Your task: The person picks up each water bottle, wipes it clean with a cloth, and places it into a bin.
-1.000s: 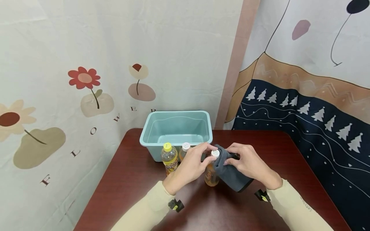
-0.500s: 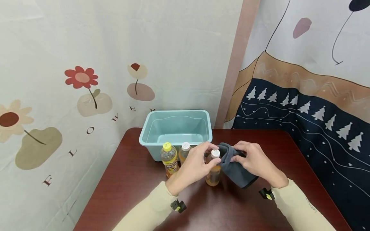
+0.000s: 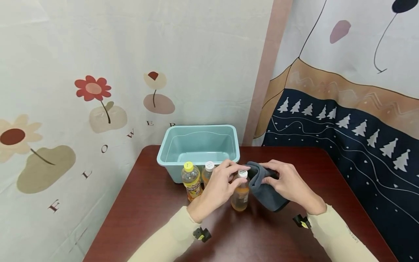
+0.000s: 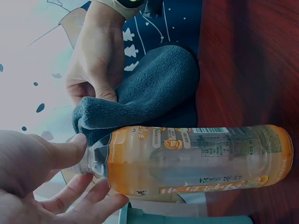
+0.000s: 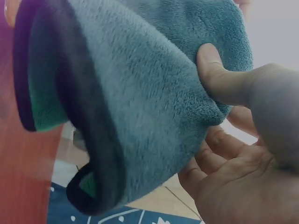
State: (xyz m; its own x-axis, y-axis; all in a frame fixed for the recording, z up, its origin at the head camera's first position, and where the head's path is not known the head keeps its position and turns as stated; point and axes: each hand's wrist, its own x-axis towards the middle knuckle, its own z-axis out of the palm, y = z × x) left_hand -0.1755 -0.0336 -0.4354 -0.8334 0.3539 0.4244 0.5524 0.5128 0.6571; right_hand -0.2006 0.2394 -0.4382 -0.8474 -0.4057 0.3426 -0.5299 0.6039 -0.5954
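Note:
A clear plastic bottle [image 3: 240, 199] with a white cap and an orange label stands upright on the table. My left hand [image 3: 216, 187] pinches it at the cap and neck between thumb and fingers. In the left wrist view the thumb lies along the neck of the bottle [image 4: 201, 161], other fingers on the opposite side. My right hand [image 3: 289, 182] grips a dark grey cloth [image 3: 266, 194], bunched and draped just right of the bottle. The right wrist view has the thumb pressing into the fuzzy cloth [image 5: 140, 102], fingers behind it.
Left of my left hand stand a yellow-capped bottle [image 3: 192, 181] and another white-capped bottle [image 3: 207, 175]. Behind them, a light blue plastic bin [image 3: 173, 171] sits at the back of the dark red table [image 3: 140, 211]. Printed curtains [image 3: 209, 54] hang beyond the table.
My right hand and the cloth have shifted right, off the bottle's neck. The bottle has turned, a different side of its label now faces me. My left hand stays at the cap.

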